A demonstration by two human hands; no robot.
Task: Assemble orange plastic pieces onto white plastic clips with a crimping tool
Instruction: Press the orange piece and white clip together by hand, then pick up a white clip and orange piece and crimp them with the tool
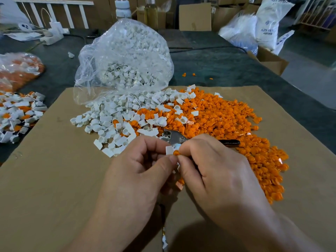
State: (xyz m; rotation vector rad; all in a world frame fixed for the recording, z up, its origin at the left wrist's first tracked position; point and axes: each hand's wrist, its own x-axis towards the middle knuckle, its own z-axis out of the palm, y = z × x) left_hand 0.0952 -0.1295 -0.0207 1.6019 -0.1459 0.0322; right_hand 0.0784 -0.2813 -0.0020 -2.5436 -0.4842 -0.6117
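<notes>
My left hand (140, 171) pinches a white plastic clip (170, 149) between thumb and fingers over the cardboard sheet (54, 179). My right hand (214, 171) pinches a small orange piece (176, 152) right against that clip. The crimping tool (174, 136) lies just behind my hands, metal head to the left, and its black handle (229, 142) sticks out past my right hand; whether my right hand also holds it I cannot tell. A heap of loose white clips (116, 122) lies beyond my left hand and a heap of orange pieces (227, 120) spreads beyond and right of my right hand.
A clear bag of white clips (127, 57) stands open at the cardboard's far edge. A pile of assembled white-and-orange parts (18, 113) lies at the left, with a bag of orange pieces (18, 70) behind it. Boxes, bottles and sacks line the far side.
</notes>
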